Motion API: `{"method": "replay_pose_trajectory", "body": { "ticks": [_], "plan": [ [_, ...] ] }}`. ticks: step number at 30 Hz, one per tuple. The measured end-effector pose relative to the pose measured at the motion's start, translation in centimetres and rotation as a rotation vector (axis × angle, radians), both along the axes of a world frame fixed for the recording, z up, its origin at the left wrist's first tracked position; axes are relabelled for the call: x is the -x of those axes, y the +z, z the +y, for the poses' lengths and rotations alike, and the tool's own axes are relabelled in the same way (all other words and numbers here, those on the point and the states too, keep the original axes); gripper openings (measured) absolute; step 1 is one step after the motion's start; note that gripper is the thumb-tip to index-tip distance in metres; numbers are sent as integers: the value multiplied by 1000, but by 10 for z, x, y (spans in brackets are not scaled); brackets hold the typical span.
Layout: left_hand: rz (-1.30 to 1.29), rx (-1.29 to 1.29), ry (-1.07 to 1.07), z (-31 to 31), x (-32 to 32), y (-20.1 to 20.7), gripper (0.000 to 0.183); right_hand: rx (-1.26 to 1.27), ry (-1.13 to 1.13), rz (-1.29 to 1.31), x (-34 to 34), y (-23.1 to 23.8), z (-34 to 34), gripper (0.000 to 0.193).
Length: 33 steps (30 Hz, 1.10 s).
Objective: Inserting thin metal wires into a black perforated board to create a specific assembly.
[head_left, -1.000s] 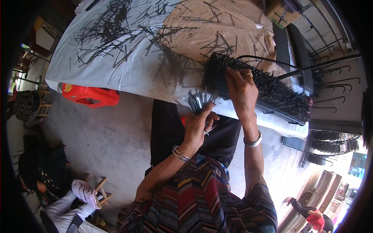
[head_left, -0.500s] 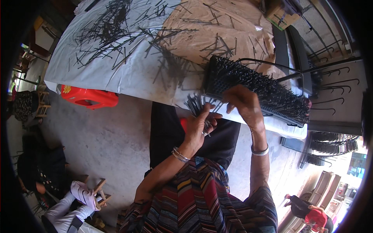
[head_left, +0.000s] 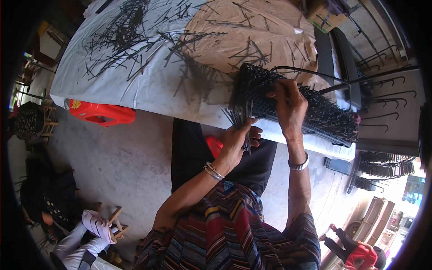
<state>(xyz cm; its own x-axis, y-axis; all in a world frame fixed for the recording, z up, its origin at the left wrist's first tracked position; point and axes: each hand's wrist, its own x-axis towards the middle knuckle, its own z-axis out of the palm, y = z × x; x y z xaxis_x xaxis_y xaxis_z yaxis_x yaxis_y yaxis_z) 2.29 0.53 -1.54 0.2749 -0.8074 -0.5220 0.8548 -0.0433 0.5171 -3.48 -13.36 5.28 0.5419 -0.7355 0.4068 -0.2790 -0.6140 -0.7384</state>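
My left hand (head_left: 235, 143) is closed around a bundle of thin dark sticks (head_left: 238, 118), which fan out past the fingers at the table's near edge. To its right, my right hand (head_left: 291, 110) is over a long black rack (head_left: 254, 104) with rows of small holes. Its fingers are bent and pinched together at the rack's holes. Whatever lies between those fingertips is too small to make out. Many dark sticks (head_left: 326, 105) stand packed upright in the rack, mostly right of and beyond my right hand.
Loose dark sticks (head_left: 123, 33) lie scattered over the covered table (head_left: 148, 92). A black metal bar (head_left: 310, 72) arches beside the rack. A red plastic stool (head_left: 102, 112) is under the table's left edge. Hooked rods (head_left: 387, 100) stick out at right. Other people are at lower left and lower right.
My right hand has moved up and forward from near the bundle onto the rack. My left hand has shifted slightly right, with the stick bundle now more upright.
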Motion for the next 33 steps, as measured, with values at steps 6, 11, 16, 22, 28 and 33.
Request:
{"method": "replay_pose_trajectory", "body": {
  "ticks": [6,11,16,22,28,33],
  "plan": [
    [56,-3,33,2,0,-9,29,0,8,47,4,3,0,8],
    [76,-35,17,4,-2,2,31,27,58,62,4,6,-5,8],
    [122,-6,15,7,0,2,32,-22,192,1,0,5,-14,9],
    [116,-4,-2,12,2,0,32,-6,190,24,-1,6,-15,9],
    [67,-6,-6,13,1,-3,30,29,280,54,2,11,-21,9],
    [68,6,7,14,2,-3,30,60,301,92,2,9,-21,13]
  ]
}}
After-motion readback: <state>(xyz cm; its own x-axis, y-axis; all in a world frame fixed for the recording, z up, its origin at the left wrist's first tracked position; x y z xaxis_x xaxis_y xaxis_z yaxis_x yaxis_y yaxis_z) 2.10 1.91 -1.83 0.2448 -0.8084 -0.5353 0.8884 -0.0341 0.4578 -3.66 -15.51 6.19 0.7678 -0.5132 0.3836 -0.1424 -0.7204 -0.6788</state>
